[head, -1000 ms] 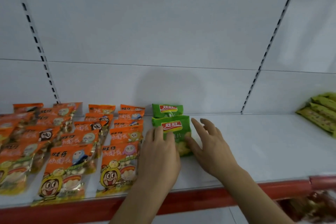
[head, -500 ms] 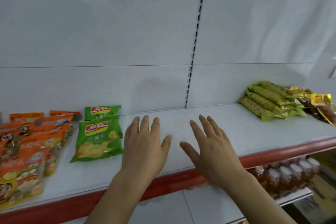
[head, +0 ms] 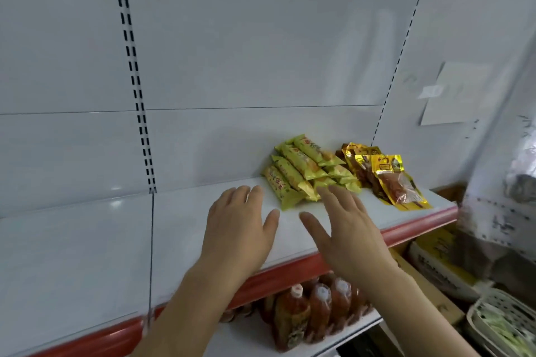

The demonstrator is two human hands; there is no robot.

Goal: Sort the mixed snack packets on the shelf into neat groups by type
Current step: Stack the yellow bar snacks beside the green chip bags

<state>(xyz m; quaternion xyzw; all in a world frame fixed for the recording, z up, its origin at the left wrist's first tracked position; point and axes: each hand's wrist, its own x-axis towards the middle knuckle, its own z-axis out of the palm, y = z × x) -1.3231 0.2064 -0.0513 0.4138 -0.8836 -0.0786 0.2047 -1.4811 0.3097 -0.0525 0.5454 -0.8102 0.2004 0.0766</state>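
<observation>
Left to right: the left hand [head: 237, 229] and right hand [head: 346, 229] hover palm-down over a bare stretch of the white shelf [head: 87, 246], fingers spread and holding nothing. Just beyond the right hand's fingertips lies a fanned stack of yellow-green stick packets [head: 301, 172], and touching its right side a smaller heap of gold packets [head: 388, 180] near the shelf's red front edge. The likely hazard is a broad sweep of the open hands: the slick, loosely overlapped wrappers could slide, mix the two groups, or push the gold heap over the edge.
</observation>
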